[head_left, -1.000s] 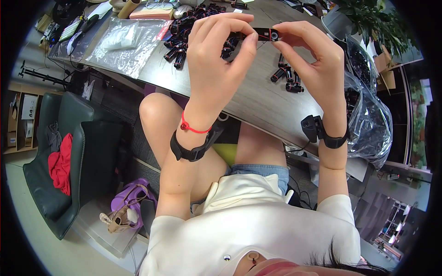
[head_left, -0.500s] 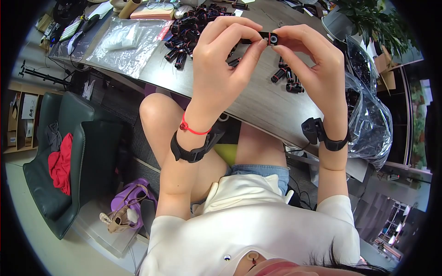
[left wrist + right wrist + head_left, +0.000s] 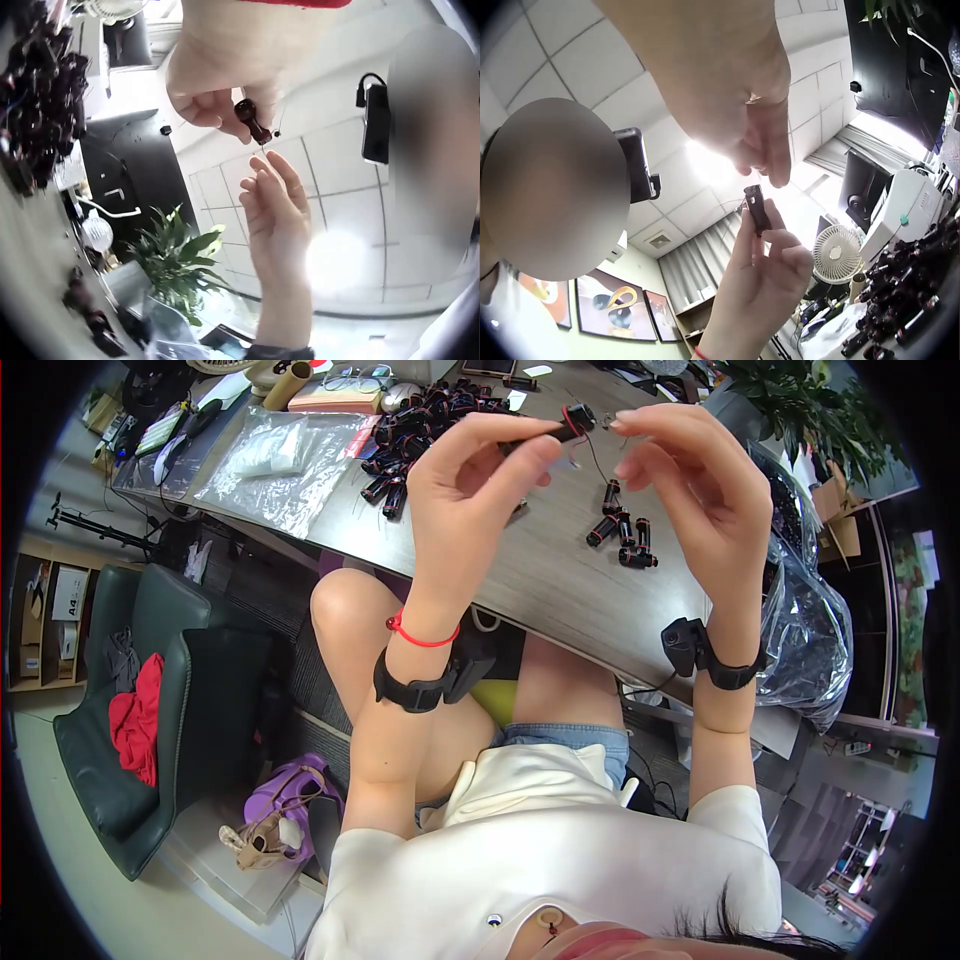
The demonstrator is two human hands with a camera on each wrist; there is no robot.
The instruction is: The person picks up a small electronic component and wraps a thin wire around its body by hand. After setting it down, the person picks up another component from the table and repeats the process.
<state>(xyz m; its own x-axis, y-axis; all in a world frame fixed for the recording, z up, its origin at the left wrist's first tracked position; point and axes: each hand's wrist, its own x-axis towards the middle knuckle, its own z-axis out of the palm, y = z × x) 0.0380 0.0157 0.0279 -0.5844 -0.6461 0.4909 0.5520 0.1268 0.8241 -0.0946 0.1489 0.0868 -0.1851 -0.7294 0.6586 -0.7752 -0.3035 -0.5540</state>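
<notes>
My left hand (image 3: 462,488), with a red cord at the wrist, pinches a small black cylinder (image 3: 577,422) between thumb and fingers above the table. The cylinder has a red ring near one end, and a thin wire hangs from it. In the right wrist view, the upper end of the black cylinder (image 3: 756,208) stands out from the left fingertips. My right hand (image 3: 715,495) is just to the right, thumb and forefinger apart, its fingertips close to the cylinder's ringed end. Below, several similar black cylinders (image 3: 625,538) lie on the table.
A large heap of black cylinders (image 3: 430,420) lies at the back of the table (image 3: 560,585). Left of it is a clear plastic bag (image 3: 285,460). Another clear bag (image 3: 800,630) hangs at the right edge, near a potted plant (image 3: 810,410). A green chair (image 3: 150,690) stands at left.
The right fingers have come off the cylinder and moved slightly right. The left hand has tilted the cylinder so its ringed end points up and right; its wire now hangs in view.
</notes>
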